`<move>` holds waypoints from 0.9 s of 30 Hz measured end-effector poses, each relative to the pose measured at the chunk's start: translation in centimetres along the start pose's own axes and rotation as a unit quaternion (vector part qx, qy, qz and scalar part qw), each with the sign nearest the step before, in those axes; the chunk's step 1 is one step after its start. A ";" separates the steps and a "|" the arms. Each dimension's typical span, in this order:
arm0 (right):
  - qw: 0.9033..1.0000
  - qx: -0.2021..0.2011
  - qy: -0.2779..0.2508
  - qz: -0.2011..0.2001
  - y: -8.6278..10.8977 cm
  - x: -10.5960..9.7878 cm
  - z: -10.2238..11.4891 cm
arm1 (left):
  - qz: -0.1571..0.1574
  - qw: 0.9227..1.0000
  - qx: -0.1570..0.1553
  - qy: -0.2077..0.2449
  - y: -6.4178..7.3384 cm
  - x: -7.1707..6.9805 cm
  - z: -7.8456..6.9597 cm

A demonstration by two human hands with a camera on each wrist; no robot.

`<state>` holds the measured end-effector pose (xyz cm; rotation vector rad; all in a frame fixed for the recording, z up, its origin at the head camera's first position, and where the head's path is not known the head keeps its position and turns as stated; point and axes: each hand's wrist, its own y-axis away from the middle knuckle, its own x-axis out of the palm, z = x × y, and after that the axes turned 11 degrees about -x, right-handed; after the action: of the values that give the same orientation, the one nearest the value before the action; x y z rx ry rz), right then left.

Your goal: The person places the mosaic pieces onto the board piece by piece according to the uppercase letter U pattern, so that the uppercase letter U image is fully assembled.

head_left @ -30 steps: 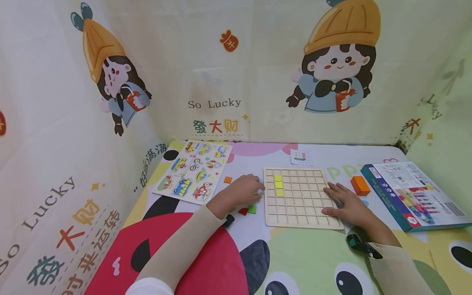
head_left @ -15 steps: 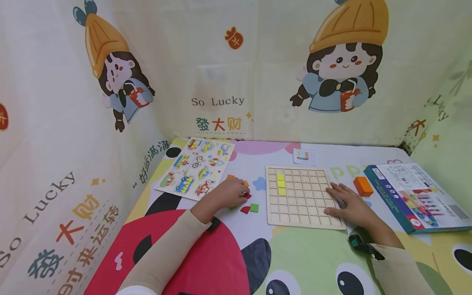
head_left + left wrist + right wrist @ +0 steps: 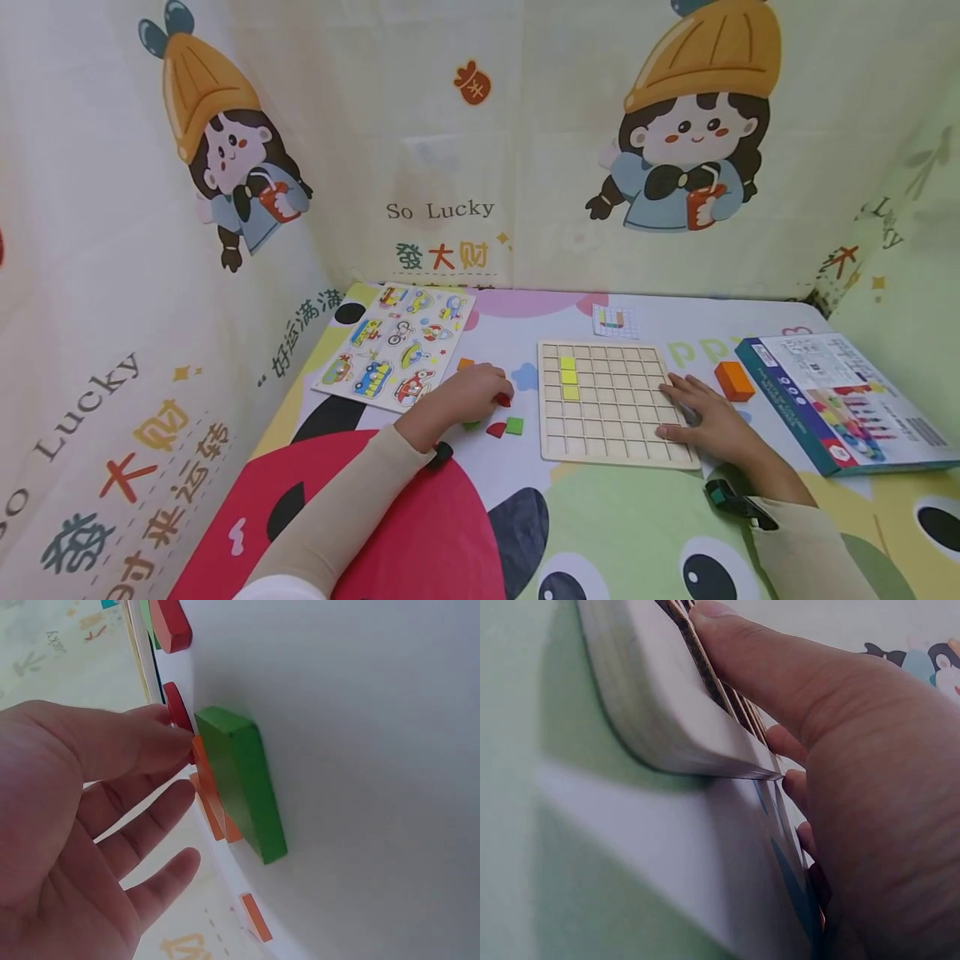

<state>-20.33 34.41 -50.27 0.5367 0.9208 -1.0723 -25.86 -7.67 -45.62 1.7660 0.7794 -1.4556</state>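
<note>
While the left hand [image 3: 465, 396] pinches a red piece [image 3: 177, 709] between thumb and pointer finger, the right hand [image 3: 708, 417] rests on the right edge of a wooden grid board [image 3: 600, 442]. Its fingers lie loose, not gripping, and its thumb is on top of the board.

The red piece is left of the board, near the middle of the table [image 3: 420, 517]. A green square [image 3: 514, 426] and a second red piece [image 3: 497, 430] sit close together between the left hand and the board. Three yellow squares [image 3: 569, 377] make a line on the board, near its far left corner.

A picture board [image 3: 393, 346] lies by the table's far left corner. Behind the grid board, near the table's back edge, is a little card [image 3: 615, 321]. An orange block [image 3: 734, 381] sits right of the board — just beside a flat box [image 3: 855, 400].
</note>
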 end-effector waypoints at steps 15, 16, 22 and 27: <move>1.000 0.001 0.007 0.001 0.0 0.0 0.5 | -0.008 0.999 -0.037 -0.007 -0.5 0.4 -0.6; 1.000 0.002 0.007 0.000 0.0 0.0 0.5 | -0.008 0.999 -0.037 -0.005 -0.6 0.4 -0.6; 1.000 0.000 0.009 -0.005 -0.1 0.1 0.4 | -0.006 0.999 -0.037 -0.013 -0.9 0.5 -0.7; 1.000 0.000 0.009 -0.007 -0.1 0.1 0.4 | -0.006 1.000 -0.028 -0.012 -1.1 0.3 -0.9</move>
<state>-20.27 34.03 -50.19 0.5417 0.9419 -1.0810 -26.21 -6.31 -46.00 1.7019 0.8131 -1.4456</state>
